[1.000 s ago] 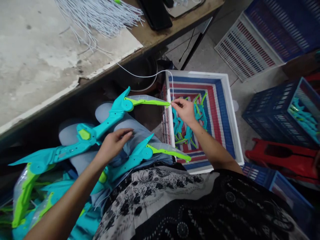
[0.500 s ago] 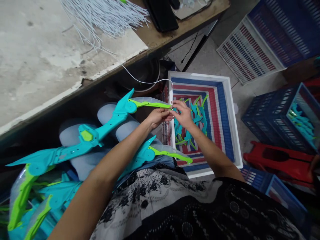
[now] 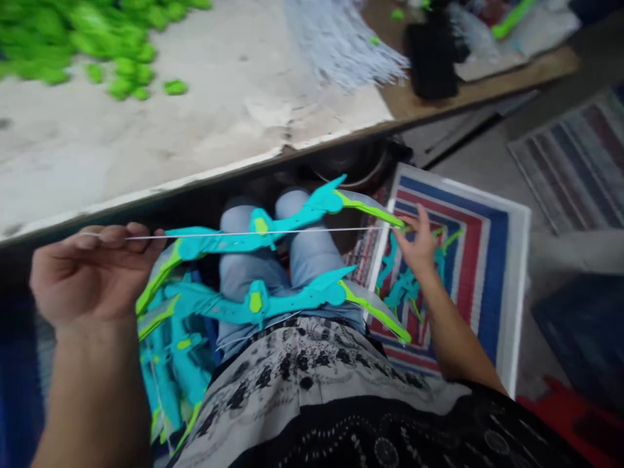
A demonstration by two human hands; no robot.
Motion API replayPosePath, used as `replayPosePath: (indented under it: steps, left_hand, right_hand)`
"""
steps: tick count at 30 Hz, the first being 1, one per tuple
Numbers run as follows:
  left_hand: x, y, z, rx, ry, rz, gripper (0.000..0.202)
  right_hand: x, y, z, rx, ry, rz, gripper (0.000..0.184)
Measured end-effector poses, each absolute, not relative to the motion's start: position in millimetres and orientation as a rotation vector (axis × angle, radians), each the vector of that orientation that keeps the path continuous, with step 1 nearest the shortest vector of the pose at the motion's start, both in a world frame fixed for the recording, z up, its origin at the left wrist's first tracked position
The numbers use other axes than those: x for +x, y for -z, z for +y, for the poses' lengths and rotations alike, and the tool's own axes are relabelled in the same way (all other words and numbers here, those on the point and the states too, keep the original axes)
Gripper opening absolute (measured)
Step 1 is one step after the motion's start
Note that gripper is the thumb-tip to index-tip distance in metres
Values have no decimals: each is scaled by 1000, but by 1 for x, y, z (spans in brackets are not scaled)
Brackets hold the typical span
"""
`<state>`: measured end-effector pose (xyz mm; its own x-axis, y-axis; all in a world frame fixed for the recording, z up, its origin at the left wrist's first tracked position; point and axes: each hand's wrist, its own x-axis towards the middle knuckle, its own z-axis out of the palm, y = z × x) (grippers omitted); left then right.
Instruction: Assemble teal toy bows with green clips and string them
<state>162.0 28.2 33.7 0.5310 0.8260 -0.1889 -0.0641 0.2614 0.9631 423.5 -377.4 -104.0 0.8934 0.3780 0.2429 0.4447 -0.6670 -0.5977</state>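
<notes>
A turquoise and lime-green toy bow (image 3: 312, 211) lies across my thighs, its right limb tip at my right hand (image 3: 418, 244). Thumb and finger of that hand pinch the green tip, the other fingers raised. White string (image 3: 336, 229) runs taut from there along the bow to my left hand (image 3: 92, 276). My left hand is closed on the string near the bow's left limb, palm turned up. A second toy bow (image 3: 292, 302) rests nearer my waist, touched by neither hand.
Loose white strings (image 3: 346, 45), green plastic pieces (image 3: 121, 39) and a black phone-like object (image 3: 431, 62) lie on the worktable (image 3: 219, 104). A striped basket (image 3: 519, 292) at my right holds several bows (image 3: 407, 286). More bows (image 3: 180, 364) are piled at my left.
My left hand has left the bow's right tip and moved far left, drawing the string straight along the bow. My right hand stays at the tip. The view has shifted left.
</notes>
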Motion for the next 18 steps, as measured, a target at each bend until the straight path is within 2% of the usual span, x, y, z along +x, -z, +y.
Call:
replayPosePath:
  steps: [2, 5, 8, 9, 12, 15, 18]
  left_hand:
    - [138, -35, 17, 1047, -751, 709, 15]
    - [133, -22, -23, 947, -645, 651, 17]
    - [148, -6, -59, 862, -529, 636, 25]
    - [154, -2, -66, 826, -486, 599, 30]
    - [163, -1, -78, 723, -371, 505, 38]
    - [159, -8, -75, 662, -339, 474, 46]
    - [140, -13, -64, 701, -432, 522, 43]
  right_hand:
    - [427, 102, -380, -2435, 169, -608, 72]
    - [436, 92, -361, -2564, 380, -854, 54]
    - [423, 75, -292, -2357, 621, -1189, 39]
    - [408, 69, -260, -2247, 589, -1322, 37]
    - [341, 60, -161, -2032, 222, -1806, 41]
    - [286, 62, -91, -2116, -55, -2147, 47]
    - [283, 63, -66, -2220, -200, -2252, 48]
